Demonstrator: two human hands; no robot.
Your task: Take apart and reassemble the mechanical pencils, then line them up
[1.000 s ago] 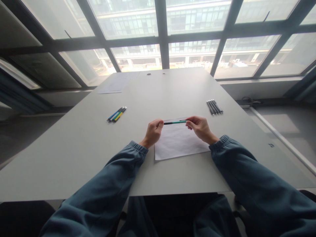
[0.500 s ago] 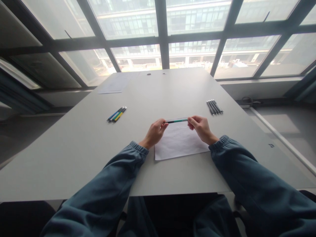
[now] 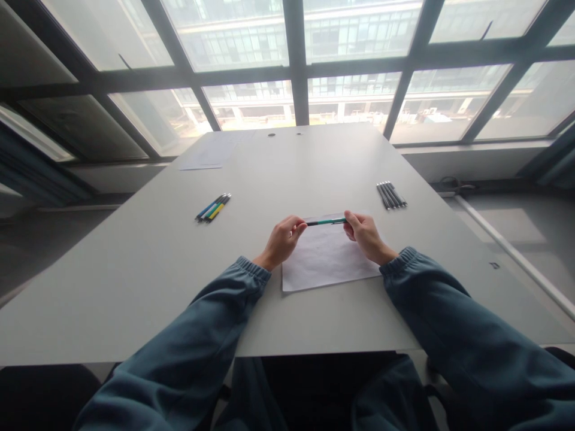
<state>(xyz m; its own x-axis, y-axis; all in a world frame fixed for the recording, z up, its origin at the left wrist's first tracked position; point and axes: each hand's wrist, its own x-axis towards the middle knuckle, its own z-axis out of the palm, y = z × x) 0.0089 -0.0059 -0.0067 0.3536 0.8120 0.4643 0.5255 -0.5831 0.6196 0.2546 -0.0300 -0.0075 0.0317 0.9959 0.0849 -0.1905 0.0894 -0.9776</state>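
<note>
1. Over white paper [image 3: 330, 263], a green-and-black pen [image 3: 327, 222] is gripped at both ends — left hand [image 3: 282, 240] on black, right hand [image 3: 366, 235] on green.
2. Farther across the table [image 3: 296, 176], coloured pens [image 3: 213, 209] lie left — dark pens [image 3: 392, 196] right.

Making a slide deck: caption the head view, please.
Left hand and right hand hold a slim green-and-black pen over white rectangular paper.

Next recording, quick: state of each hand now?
Left hand: closed, holding the black end of the green-and-black pen.
Right hand: closed, holding the pen's green end.
</note>
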